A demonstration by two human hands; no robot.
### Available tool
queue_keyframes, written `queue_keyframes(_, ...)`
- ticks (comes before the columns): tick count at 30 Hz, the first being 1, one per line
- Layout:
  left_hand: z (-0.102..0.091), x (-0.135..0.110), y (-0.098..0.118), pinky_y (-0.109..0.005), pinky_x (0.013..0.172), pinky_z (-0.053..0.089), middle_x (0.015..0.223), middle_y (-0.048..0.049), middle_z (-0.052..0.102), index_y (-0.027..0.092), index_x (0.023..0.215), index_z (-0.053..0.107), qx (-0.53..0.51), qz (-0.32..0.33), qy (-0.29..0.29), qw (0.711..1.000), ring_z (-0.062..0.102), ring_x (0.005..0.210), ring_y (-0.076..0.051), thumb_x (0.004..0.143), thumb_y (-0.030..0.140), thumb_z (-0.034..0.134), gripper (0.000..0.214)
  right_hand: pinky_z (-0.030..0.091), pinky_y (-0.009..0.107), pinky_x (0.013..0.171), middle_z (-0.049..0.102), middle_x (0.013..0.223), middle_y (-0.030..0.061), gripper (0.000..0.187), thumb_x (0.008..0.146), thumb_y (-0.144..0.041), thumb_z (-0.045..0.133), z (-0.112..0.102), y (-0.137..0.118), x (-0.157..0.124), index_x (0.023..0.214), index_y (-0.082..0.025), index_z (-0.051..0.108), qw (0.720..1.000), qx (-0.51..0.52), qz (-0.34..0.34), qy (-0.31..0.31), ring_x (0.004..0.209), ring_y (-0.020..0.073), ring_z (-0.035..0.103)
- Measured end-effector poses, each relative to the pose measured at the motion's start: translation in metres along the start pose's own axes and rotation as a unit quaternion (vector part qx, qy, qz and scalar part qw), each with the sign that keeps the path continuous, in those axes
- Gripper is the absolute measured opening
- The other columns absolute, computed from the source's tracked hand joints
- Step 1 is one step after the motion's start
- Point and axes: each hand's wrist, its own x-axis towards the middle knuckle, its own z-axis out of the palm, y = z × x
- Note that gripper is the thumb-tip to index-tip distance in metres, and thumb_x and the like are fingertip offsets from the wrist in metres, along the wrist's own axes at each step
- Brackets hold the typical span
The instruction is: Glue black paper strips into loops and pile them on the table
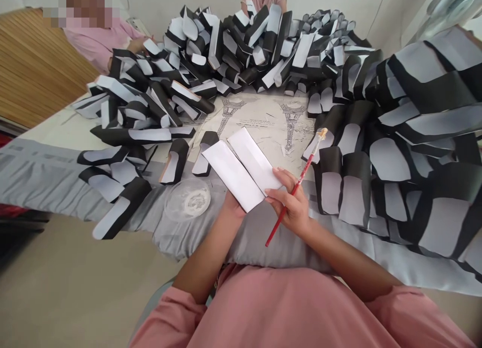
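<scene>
A folded paper piece [235, 175] with two white panels side by side and thin dark edges is held in front of me over the table edge. My left hand [234, 206] grips it from below, its fingers mostly hidden behind the paper. The fingertips of my right hand [293, 202] pinch the paper's right corner. A red-handled brush [307, 164] is also in my right hand, slanting upward, with pale paste on its bristles. A clear plastic bowl [171, 200] with white paste [198, 201] sits left of my hands.
Large heaps of black-and-white paper pieces [229, 41] cover the table's back and both sides [361, 177]. A grey cloth [271, 242] drapes the front, with an Eiffel Tower-printed cover [248, 112] in the middle. Two people [100, 41] in pink sit at the far side.
</scene>
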Motion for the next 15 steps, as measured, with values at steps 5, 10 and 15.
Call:
queue_keyframes(5,0.013,-0.006,0.006,-0.039,0.105,0.049,0.094,-0.0047,0.077,0.016,0.111,0.069,0.038,-0.015,0.069,0.997,0.061,0.124,-0.018,0.103,0.03,0.016,0.055,0.054,0.048,0.104,0.061,0.14,0.0124,0.012,0.095,-0.024,0.06,0.0,0.0,-0.001,0.106,-0.024,0.067,1.0,-0.016,0.003,-0.007,0.134,0.025,0.055)
queue_keyframes(10,0.004,-0.002,0.001,-0.047,0.097,0.051,0.094,-0.0066,0.076,0.019,0.094,0.072,0.153,0.043,0.058,0.986,0.056,0.128,-0.031,0.097,0.037,0.034,0.042,0.053,0.048,0.104,0.063,0.137,0.0129,0.012,0.095,-0.024,0.059,0.0,0.0,-0.002,0.103,-0.023,0.068,0.999,-0.023,0.022,-0.024,0.134,0.0247,0.055)
queue_keyframes(15,-0.003,0.003,-0.002,-0.044,0.093,0.052,0.091,-0.0078,0.074,0.019,0.088,0.069,0.127,0.038,0.044,0.99,0.06,0.122,-0.027,0.096,0.035,0.035,0.039,0.052,0.047,0.104,0.063,0.137,0.0123,0.011,0.094,-0.023,0.059,0.001,0.001,-0.005,0.101,-0.024,0.068,0.998,-0.038,0.028,-0.042,0.134,0.0251,0.055)
